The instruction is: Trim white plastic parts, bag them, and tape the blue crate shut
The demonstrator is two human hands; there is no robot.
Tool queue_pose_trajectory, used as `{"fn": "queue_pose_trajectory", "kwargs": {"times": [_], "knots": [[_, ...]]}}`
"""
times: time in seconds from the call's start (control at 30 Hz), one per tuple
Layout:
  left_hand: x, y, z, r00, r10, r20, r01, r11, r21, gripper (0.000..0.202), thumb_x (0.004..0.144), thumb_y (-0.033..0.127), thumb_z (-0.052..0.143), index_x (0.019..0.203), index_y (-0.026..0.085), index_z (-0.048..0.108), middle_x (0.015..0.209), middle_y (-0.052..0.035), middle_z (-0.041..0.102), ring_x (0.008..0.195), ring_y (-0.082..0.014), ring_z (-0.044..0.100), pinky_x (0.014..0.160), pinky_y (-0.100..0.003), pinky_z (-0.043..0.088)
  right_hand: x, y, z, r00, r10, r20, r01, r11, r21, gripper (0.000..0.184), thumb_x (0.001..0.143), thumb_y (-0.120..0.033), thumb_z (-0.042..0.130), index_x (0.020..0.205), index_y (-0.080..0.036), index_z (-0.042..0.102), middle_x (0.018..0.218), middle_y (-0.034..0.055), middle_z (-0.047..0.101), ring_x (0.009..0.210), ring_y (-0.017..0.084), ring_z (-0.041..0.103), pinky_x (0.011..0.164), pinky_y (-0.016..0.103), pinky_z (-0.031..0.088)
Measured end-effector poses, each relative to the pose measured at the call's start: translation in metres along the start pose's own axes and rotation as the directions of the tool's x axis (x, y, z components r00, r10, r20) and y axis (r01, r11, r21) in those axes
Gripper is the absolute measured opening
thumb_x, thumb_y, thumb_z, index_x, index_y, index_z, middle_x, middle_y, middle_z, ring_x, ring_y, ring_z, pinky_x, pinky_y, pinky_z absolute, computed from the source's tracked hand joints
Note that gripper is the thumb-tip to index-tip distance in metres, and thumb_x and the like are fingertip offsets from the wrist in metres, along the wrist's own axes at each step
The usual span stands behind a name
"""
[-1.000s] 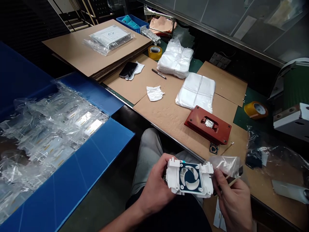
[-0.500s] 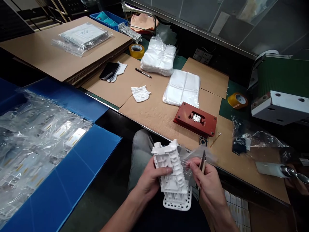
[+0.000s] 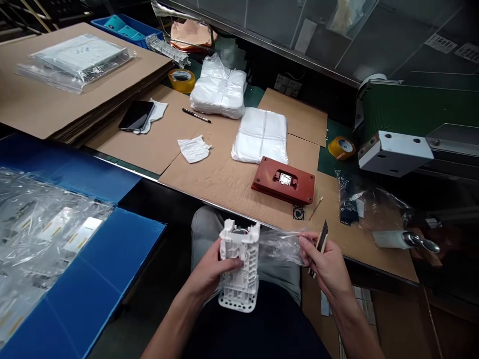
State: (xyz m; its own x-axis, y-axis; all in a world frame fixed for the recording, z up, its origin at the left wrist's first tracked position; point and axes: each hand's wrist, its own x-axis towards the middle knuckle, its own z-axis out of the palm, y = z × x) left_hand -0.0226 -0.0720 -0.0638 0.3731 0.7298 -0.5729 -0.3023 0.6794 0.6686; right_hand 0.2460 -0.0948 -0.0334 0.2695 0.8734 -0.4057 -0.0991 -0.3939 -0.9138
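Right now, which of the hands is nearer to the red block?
Right. The right hand, pinching clear plastic, is in front of the red block, toward its right; the left hand, holding the white plastic part, is farther away, front-left.

left fingers (image 3: 229, 265) partly hidden, blue box (image 3: 90, 279) cropped
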Motion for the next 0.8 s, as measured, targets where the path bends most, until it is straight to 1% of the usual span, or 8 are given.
{"fn": "queue_pose_trajectory", "kwargs": {"times": [0.07,0.13,0.27,0.33,0.4,0.47,0.63,0.8], "knots": [[-0.004,0.013,-0.002,0.991,0.054,0.124,-0.092,0.942,0.323,0.064,0.076,0.024,0.076,0.136,0.022,0.054,0.117,-0.0067,0.069,0.109,-0.0270,0.063,0.094,-0.034,0.049,0.002,-0.001,-0.002,0.996,-0.080,0.045,0.084,0.992,-0.093,0.030,0.086,-0.044,0.075,0.100,-0.017,0.075,0.061,-0.0026,0.057,0.054,0.010,0.051,0.052,0.023,0.042],[-0.007,0.026,0.003,0.974,0.037,0.225,-0.168,0.785,0.597,0.078,0.080,0.028,0.072,0.151,0.027,0.039,0.130,-0.0070,0.063,0.117,-0.0278,0.058,0.099,-0.034,0.044,0.002,-0.005,-0.004,0.980,-0.135,0.143,0.162,0.968,-0.193,0.028,0.092,-0.042,0.068,0.106,-0.019,0.076,0.065,-0.0018,0.061,0.057,0.011,0.054,0.056,0.024,0.046],[-0.005,0.037,0.025,0.950,-0.024,0.312,-0.257,0.512,0.820,0.103,0.076,0.020,0.068,0.161,0.031,0.011,0.114,-0.0034,0.067,0.087,-0.0220,0.061,0.077,-0.028,0.042,0.000,-0.017,-0.003,0.871,-0.241,0.428,0.397,0.859,-0.324,0.021,0.098,-0.032,0.061,0.109,-0.023,0.077,0.071,0.0000,0.068,0.063,0.013,0.061,0.061,0.025,0.049],[0.000,0.034,0.035,0.945,-0.011,0.326,-0.281,0.481,0.831,0.088,0.071,0.016,0.067,0.152,0.031,0.035,0.097,-0.0001,0.068,0.079,-0.0210,0.058,0.069,-0.027,0.036,0.000,-0.024,-0.003,0.735,-0.271,0.621,0.555,0.768,-0.321,0.021,0.097,-0.022,0.060,0.109,-0.024,0.077,0.078,0.0010,0.072,0.069,0.015,0.064,0.066,0.027,0.050],[0.005,0.029,0.040,0.957,0.029,0.287,-0.262,0.502,0.824,0.058,0.068,0.015,0.068,0.123,0.028,0.059,0.085,0.0018,0.064,0.077,-0.0208,0.056,0.066,-0.027,0.032,0.001,-0.028,-0.006,0.597,-0.257,0.760,0.670,0.680,-0.297,0.026,0.095,-0.014,0.060,0.112,-0.025,0.076,0.084,0.0012,0.074,0.074,0.016,0.065,0.071,0.028,0.050],[0.009,0.023,0.039,0.973,0.082,0.215,-0.224,0.544,0.808,0.036,0.067,0.017,0.070,0.101,0.025,0.059,0.081,0.0029,0.061,0.075,-0.0199,0.054,0.065,-0.027,0.030,0.004,-0.027,-0.012,0.546,-0.247,0.800,0.731,0.607,-0.312,0.035,0.094,-0.008,0.057,0.120,-0.026,0.073,0.090,0.0016,0.075,0.081,0.018,0.066,0.075,0.030,0.051],[0.010,0.005,0.027,0.981,0.193,-0.035,-0.108,0.678,0.727,0.033,0.070,0.025,0.073,0.094,0.023,0.051,0.092,0.0007,0.059,0.085,-0.0211,0.054,0.073,-0.028,0.036,0.008,0.005,-0.022,0.627,-0.408,0.664,0.761,0.501,-0.411,0.034,0.094,-0.009,0.056,0.117,-0.026,0.074,0.112,0.0061,0.075,0.112,0.024,0.065,0.099,0.039,0.051],[0.009,-0.019,0.014,0.974,0.150,-0.170,-0.049,0.871,0.490,0.032,0.078,0.034,0.070,0.099,0.022,0.049,0.099,-0.0028,0.063,0.091,-0.0232,0.062,0.076,-0.030,0.046,-0.004,0.046,0.000,0.838,-0.296,0.458,0.501,0.750,-0.432,0.022,0.097,-0.028,0.061,0.110,-0.028,0.079,0.119,0.0081,0.073,0.109,0.024,0.069,0.093,0.035,0.055]]}}
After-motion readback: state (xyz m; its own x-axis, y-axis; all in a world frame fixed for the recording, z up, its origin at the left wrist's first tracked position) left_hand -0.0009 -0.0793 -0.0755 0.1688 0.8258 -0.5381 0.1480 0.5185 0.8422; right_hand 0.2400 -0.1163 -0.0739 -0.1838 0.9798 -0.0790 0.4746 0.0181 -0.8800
